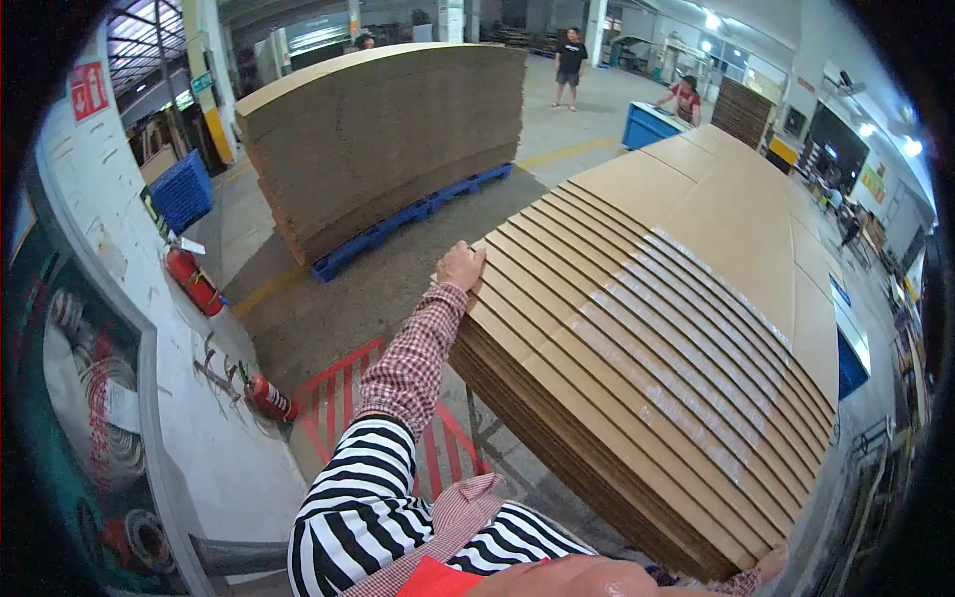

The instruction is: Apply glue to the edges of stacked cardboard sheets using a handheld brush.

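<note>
A big stack of flat brown cardboard sheets [686, 169] lies before me, its upper sheets fanned so that their near edges form steps. Clear tape or film [676, 338] covers part of the stepped edges. My left hand [463, 267], in a red checked sleeve, is closed around the stack's left corner, fingers curled over the edge. At the near right corner, low in the view, my right hand [772, 563] grips the sheets' edge; it shows only in part, most of its fingers hidden.
Another tall cardboard stack [388, 149] stands on a blue pallet [418, 207] ahead left. Fire extinguishers [194, 282] are by the left wall, near red floor stripes [333, 403]. A person in black [570, 65] stands far off; another person [684, 99] is at a blue-sided table [652, 127].
</note>
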A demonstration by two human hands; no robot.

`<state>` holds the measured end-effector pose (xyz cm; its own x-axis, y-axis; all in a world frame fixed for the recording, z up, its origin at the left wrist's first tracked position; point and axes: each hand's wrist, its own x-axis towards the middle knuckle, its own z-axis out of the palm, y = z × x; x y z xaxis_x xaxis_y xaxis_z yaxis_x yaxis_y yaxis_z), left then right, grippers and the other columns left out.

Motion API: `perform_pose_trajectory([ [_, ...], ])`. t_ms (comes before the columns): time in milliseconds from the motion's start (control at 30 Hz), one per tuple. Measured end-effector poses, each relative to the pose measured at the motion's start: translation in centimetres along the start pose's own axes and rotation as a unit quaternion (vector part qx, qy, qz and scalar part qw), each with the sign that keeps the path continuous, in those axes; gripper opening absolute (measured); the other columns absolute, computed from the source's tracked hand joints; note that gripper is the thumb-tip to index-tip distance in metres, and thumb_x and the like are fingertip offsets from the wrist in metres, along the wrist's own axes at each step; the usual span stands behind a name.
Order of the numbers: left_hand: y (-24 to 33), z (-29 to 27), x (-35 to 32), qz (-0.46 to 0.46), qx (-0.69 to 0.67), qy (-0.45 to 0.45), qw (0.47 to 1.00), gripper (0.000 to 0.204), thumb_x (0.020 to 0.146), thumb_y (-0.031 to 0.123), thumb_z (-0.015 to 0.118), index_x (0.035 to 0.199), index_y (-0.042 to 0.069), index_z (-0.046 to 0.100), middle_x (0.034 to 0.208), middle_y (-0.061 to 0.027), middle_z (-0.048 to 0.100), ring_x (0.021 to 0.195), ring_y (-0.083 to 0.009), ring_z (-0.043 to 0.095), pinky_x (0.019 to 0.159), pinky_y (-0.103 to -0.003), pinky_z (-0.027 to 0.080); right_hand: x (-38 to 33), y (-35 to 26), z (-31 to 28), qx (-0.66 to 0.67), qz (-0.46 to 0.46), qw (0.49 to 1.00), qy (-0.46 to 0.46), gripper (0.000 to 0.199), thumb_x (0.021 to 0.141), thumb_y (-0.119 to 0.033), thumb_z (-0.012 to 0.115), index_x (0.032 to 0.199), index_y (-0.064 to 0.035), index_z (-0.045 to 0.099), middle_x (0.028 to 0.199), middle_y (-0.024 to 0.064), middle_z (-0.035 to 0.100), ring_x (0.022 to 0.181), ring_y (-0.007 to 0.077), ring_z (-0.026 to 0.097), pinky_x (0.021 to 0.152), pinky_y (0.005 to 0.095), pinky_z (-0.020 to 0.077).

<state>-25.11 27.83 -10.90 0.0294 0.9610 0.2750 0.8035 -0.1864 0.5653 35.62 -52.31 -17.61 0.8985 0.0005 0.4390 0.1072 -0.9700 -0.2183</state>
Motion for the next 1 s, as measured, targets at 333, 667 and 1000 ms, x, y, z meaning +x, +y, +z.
perform_pose_trajectory([
  [333,-1.3,-0.7,-0.1,0.027,-0.006,0.02,0.999,0.048,0.084,0.046,0.048,0.101,0.001,0.054,0.1,-0.0218,0.058,0.094,-0.0359,0.057,0.081,-0.043,0.044,-2.7,-2.8,0.6,0.118,0.01,0.992,-0.042,0.038,0.092,-0.027,0.034,0.102,0.0004,0.058,0.099,0.0211,0.06,0.094,0.0371,0.055,0.081,0.0424,0.0423],
  [667,-2.1,-1.1,0.1,0.022,0.02,0.027,0.999,0.05,0.086,0.045,0.046,0.102,-0.002,0.053,0.104,-0.0218,0.058,0.095,-0.0358,0.056,0.082,-0.043,0.044,-5.8,-8.7,-3.6,0.097,0.093,0.99,-0.032,0.043,0.093,-0.034,0.033,0.107,0.0003,0.056,0.103,0.0235,0.058,0.096,0.039,0.054,0.081,0.0444,0.042],
  [1000,-1.5,-1.5,-0.2,0.021,0.01,0.015,1.0,0.05,0.086,0.046,0.046,0.099,-0.001,0.054,0.102,-0.0232,0.058,0.095,-0.0359,0.056,0.081,-0.043,0.044,-5.2,-8.1,-3.2,0.116,0.059,0.991,-0.019,0.041,0.092,-0.03,0.035,0.095,0.005,0.057,0.093,0.0256,0.059,0.088,0.0416,0.055,0.074,0.0472,0.0416],
])
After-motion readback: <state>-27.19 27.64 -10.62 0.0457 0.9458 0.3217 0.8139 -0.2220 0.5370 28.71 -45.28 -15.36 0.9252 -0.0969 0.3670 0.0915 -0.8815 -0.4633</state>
